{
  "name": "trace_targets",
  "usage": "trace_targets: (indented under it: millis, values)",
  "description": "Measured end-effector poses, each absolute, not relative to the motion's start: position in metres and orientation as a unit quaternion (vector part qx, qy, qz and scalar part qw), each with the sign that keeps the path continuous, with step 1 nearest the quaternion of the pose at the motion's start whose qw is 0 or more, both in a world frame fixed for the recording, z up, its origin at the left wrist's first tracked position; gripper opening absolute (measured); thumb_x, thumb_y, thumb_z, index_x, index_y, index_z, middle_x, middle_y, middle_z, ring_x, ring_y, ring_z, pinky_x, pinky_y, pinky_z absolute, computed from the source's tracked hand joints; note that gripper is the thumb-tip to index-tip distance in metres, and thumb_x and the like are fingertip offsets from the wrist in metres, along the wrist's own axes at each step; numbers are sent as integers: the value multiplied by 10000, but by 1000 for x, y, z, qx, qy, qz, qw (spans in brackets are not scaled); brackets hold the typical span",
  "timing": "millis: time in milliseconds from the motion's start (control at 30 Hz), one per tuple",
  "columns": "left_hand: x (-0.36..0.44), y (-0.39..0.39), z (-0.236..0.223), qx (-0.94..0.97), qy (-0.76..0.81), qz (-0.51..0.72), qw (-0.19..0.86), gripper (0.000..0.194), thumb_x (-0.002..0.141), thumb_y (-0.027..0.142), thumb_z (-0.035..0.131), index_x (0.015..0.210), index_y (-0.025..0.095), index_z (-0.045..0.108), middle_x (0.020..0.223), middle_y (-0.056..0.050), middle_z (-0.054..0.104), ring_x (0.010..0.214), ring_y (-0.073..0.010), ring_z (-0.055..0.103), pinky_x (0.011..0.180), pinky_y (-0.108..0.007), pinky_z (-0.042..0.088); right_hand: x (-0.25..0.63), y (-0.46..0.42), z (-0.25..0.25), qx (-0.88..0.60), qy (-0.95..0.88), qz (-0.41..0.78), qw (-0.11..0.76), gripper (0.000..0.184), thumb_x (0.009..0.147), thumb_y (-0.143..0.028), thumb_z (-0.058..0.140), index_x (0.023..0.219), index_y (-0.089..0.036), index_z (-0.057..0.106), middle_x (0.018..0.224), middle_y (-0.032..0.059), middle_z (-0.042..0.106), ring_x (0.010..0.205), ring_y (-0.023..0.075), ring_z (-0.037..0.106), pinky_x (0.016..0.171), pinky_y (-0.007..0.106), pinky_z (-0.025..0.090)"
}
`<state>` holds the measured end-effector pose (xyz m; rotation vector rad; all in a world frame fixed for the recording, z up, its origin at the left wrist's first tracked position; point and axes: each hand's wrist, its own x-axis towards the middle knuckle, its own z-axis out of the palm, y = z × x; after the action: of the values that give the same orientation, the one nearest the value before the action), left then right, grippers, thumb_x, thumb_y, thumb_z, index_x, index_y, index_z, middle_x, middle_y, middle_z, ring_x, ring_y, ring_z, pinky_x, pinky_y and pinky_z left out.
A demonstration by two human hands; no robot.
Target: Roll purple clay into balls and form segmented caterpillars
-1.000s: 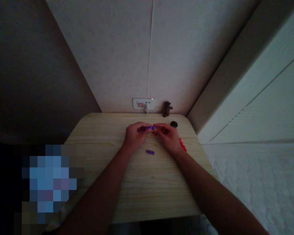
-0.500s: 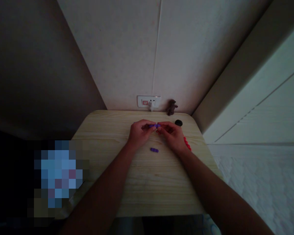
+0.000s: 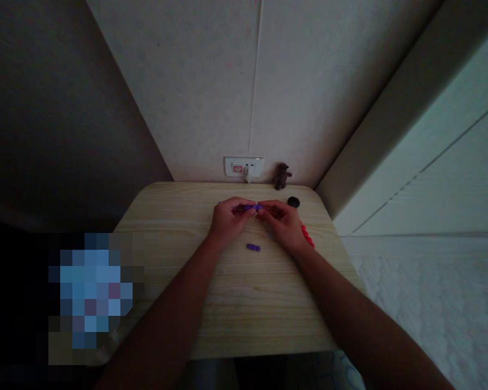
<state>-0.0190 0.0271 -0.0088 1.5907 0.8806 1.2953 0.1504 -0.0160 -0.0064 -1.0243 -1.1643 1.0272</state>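
Between my two hands is a purple beaded piece [image 3: 254, 207], pinched at both ends just above the table. My left hand [image 3: 230, 216] is closed on its left end, fingertips and thumb together. Closed on the right end is my right hand [image 3: 282, 219], its thumb near the left one. Nearer to me, a short purple row of beads [image 3: 253, 247] lies on the table. Red beads joined in a row [image 3: 307, 235] lie beside my right wrist, partly hidden by it. A bit of red also shows under my right fingers, too small to name.
The pale wooden table [image 3: 228, 314] backs against the wall. A small brown bear figure [image 3: 282, 176] and a round black object [image 3: 293, 202] stand at its back right. A wall socket [image 3: 244, 167] holds a white plug. At the left, a blurred-out patch [image 3: 95, 287] hides what is there.
The whole view has shifted slightly left with my head. Both hands keep their grip on the purple piece, with hardly any motion against the table.
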Motion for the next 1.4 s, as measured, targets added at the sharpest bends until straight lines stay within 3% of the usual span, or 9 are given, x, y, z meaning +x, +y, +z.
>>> trace_targets:
  millis: [800,1133,1400]
  values:
    - [-18,27,-7,642,351,525,435,224,754,309,834,934,177,824,973,-89,822,893,-203,773,858,-330,636,149,-17,-5,-453,-495,444,594,455,685,-545,917,978,-230,768,889,43,804,784,197,739,822,385,639]
    - [-19,28,-8,639,357,521,439,246,738,272,804,963,171,815,1016,-97,821,919,-210,783,875,-330,649,151,-15,-10,-442,-499,446,597,463,703,-464,912,1066,-237,738,868,22,789,774,175,741,810,354,628]
    - [-18,28,-7,622,352,524,463,321,721,254,796,1028,163,778,1072,-104,817,953,-208,785,875,-324,647,150,-16,-7,-447,-500,442,595,437,705,-487,909,1001,-223,724,898,40,790,764,172,736,815,357,633]
